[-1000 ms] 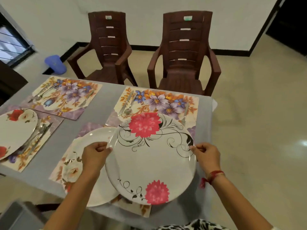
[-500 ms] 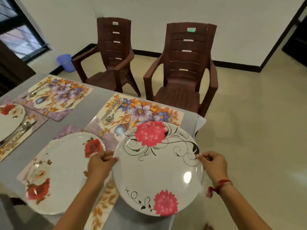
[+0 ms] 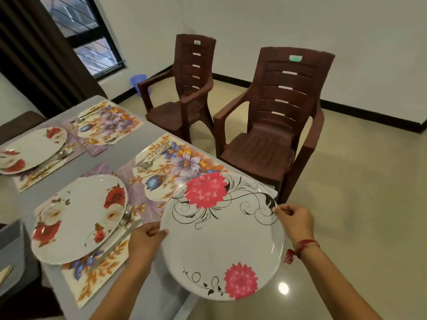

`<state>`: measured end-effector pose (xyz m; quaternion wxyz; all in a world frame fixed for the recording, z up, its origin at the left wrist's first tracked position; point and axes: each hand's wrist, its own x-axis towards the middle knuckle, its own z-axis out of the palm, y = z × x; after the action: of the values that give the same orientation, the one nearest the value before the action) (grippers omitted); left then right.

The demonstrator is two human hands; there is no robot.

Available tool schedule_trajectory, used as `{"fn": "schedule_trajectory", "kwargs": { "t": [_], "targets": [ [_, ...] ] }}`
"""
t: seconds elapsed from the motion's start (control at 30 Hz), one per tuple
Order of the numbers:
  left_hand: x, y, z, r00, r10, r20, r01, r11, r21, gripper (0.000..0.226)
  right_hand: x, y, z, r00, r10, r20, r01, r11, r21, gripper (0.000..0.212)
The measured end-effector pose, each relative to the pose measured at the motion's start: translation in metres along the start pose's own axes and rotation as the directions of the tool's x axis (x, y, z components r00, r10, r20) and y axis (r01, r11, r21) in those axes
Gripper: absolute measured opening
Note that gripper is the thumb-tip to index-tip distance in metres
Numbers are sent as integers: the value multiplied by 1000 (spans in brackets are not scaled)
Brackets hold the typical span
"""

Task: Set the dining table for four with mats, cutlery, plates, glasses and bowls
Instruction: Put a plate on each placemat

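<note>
head | left hand [image 3: 145,239], right hand [image 3: 294,224] both pinch plate [image 3: 221,247] rim | face up, large flower toward chair [image 3: 272,144]

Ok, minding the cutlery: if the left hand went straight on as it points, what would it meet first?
Likely the left hand, gripping the pink-flowered plate, meets the purple-flowered placemat; its spoon lies left of that line. Height is unclear.
</note>
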<state>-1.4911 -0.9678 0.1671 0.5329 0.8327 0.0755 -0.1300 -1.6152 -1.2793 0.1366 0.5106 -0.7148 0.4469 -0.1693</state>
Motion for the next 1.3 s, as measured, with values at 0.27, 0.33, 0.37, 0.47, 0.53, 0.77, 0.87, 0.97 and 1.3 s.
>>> {"fn": "schedule_trajectory", "kwargs": {
  "t": [0.27,0.33,0.37,0.47,0.53,0.77,0.87,0.97,1.3],
  "targets": [
    [38,18,48,992,-97,-81,91,993,-72,22,88,-21,12,994,-65,91,70,996,-48,8],
    [56,23,58,988,-111,-102,102,990,-96,20,118,-36,23,988,-93,121,103,992,-73,8],
    [65,27,62,985,-125,-116,113,988,-105,22,134,-46,30,985,-105,137,118,989,-90,8],
    [84,38,73,968,-177,-176,153,978,-142,24,177,-77,51,967,-150,208,179,975,-133,6],
    [95,44,79,950,-217,-225,179,968,-179,22,205,-98,70,945,-184,269,230,961,-151,6],
    [101,59,94,864,-362,-351,284,924,-255,19,272,-143,143,836,-235,495,373,906,-200,9],
    [99,61,104,785,-448,-428,311,882,-353,14,291,-159,181,744,-248,620,451,871,-193,15],
    [96,64,125,692,-522,-499,327,842,-428,14,312,-170,219,632,-242,736,519,837,-171,19],
    [100,65,207,360,-766,-532,266,631,-729,21,337,-206,316,305,-209,929,759,643,-105,9]
  ]
}}
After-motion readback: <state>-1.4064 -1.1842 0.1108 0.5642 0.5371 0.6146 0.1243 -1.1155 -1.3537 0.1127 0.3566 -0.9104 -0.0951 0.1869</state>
